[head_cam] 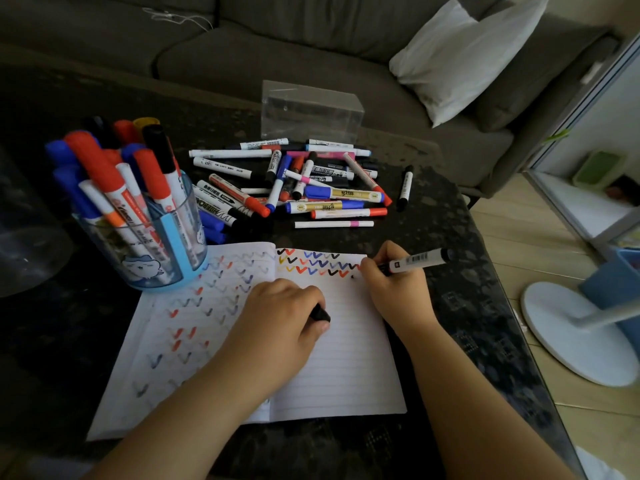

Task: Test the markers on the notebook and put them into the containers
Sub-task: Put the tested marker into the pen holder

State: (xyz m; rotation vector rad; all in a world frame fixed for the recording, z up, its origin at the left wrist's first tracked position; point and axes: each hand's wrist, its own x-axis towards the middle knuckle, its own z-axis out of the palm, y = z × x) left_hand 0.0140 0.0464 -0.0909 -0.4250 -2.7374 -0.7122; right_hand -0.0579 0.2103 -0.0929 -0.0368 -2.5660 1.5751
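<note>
Now, right hand [391,278]: fingers curled round a white-barrelled marker [417,262], its tip down at the right end of the third row of ticks on the notebook [343,368]; the barrel slants up and to the right.
Left hand [284,317]: clenched on a black cap [321,314], which pokes out between thumb and fingers; the hand rests on the notebook near the centre fold.
Notebook: lies open on the dark table [460,299]; the right page carries three rows of small ticks in black, red, blue and yellow along its top, with blank ruled lines below; the left page shows fainter ticks in scattered columns.
Round container [149,244]: clear, with a blue base and a cartoon print, standing just beside the notebook's upper left corner; packed with upright markers capped in red, blue, black and orange.
Loose pile [298,181]: many markers lying crosswise on the table beyond the notebook, white, blue, red, pink and black.
Clear box [311,110]: rectangular, transparent, behind the pile.
Sofa [277,57]: grey, beyond the table, with a white cushion [464,57] on it.
</note>
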